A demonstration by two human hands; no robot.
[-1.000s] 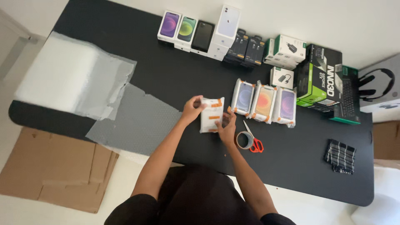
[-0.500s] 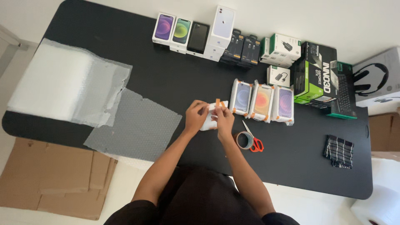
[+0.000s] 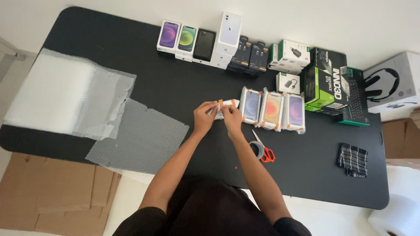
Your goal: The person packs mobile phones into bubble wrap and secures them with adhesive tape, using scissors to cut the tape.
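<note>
Orange-taped bubble-wrapped phone box [image 3: 224,109], flat a second ago, now tipped on edge, pinched by left hand [image 3: 204,116] and right hand [image 3: 232,119] beside three wrapped boxes [image 3: 272,109]; green graphics-card box [image 3: 327,78] beyond.

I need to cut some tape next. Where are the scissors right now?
In the head view, the red-handled scissors lie on the black table just right of the person's right forearm, beside a tape roll and below the three wrapped phone boxes.

Open black tabletop left of the hands; clutter right and far.

Three bubble-wrapped phone boxes [image 3: 272,109] crowd the right; red-handled scissors [image 3: 264,150] lie near; a grey bubble-wrap sheet [image 3: 140,137] covers the left.
</note>
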